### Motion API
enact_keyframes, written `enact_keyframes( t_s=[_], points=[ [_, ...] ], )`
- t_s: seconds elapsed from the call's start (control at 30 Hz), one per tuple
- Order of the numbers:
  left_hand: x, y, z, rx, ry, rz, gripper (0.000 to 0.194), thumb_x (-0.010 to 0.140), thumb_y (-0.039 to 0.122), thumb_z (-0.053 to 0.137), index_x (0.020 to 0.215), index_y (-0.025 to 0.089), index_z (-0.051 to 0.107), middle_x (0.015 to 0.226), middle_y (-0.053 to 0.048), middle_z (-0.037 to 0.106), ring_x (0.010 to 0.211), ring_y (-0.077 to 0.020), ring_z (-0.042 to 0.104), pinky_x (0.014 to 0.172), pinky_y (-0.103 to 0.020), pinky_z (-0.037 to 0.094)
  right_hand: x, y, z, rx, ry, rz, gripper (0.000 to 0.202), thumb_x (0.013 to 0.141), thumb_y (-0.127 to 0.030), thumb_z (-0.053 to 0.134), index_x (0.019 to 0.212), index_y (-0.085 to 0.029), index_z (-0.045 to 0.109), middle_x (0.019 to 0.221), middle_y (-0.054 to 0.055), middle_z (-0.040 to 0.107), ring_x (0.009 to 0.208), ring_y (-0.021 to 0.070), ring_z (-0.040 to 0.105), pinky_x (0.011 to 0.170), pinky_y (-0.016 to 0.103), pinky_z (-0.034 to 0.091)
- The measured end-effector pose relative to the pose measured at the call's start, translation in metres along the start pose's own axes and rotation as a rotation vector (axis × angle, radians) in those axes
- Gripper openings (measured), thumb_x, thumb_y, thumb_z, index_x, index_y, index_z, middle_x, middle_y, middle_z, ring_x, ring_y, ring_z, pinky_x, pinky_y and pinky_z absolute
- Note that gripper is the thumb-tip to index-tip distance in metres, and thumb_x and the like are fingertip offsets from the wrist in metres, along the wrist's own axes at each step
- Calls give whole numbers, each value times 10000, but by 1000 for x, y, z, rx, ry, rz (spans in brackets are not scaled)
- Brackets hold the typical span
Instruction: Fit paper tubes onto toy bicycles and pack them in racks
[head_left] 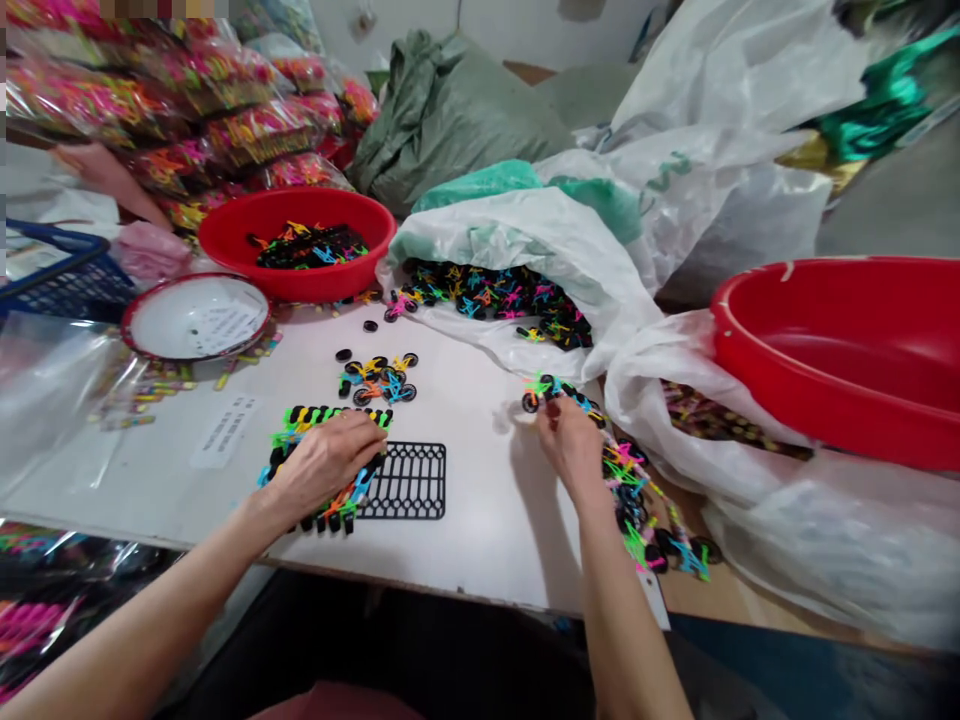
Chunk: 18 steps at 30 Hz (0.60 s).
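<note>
Small toy bicycles with black wheels and bright frames stand in tight rows on a black plastic grid (pixel 409 482), whose right part shows bare bars. Over the right end of those rows lies my left hand (pixel 334 455), fingers bent and drawn together; what their tips grip is hidden. At the right, my right hand (pixel 570 440) pinches a green, orange and blue toy bicycle (pixel 536 390) just by the pile of toy bicycles (pixel 634 490) along the table's edge. Behind the grid lies a loose cluster of toy bicycles (pixel 382 380), with a loose black wheel (pixel 343 355) close by.
A white sack (pixel 510 225) spills toy bicycles at the back. Left of it stand a red basin (pixel 225 235) with more bicycles and a white enamel dish (pixel 187 305). Another red basin (pixel 847 350) is at the right. Bagged goods (pixel 97 100) pile up back left.
</note>
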<state>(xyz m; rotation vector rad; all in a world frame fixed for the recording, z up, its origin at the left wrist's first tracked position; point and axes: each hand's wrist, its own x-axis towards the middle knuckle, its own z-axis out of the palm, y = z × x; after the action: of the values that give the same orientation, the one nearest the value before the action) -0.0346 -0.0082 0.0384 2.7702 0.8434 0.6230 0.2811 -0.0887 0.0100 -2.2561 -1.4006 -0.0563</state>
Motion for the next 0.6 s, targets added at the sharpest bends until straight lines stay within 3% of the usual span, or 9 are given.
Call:
enact_keyframes(
  t_s=[0.13,0.23,0.43,0.6],
  points=[
    [4,6,-5,77,50,-49,187,885,271,474,889,160,625,870,-54,624,864,-174,584,801,-315,458,-29,-52,22,559,-173,-19,256,782,-334,483,927,-147,580,668,17,598,534,122,519,531,237,400],
    [9,26,-9,38,121,-130,217,846,333,547,964,166,619,982,-70,625,952,-201,571,849,-352,439,-50,-84,38,783,-222,7,307,753,-322,497,974,-125,580,750,43,620,575,126,535,547,244,434],
    [24,59,2,-44,193,-341,188,817,331,577,740,160,590,736,-30,605,722,-162,575,662,-283,444,-64,-115,33,738,-206,-106,224,768,-287,499,926,-147,574,779,54,598,590,135,530,546,252,430],
    [6,61,-7,42,165,-308,244,826,388,560,748,159,591,775,-48,615,766,-193,574,754,-357,430,-79,-122,34,716,-256,-33,161,761,-292,515,841,-164,573,733,39,599,594,142,530,556,254,424]
  ],
)
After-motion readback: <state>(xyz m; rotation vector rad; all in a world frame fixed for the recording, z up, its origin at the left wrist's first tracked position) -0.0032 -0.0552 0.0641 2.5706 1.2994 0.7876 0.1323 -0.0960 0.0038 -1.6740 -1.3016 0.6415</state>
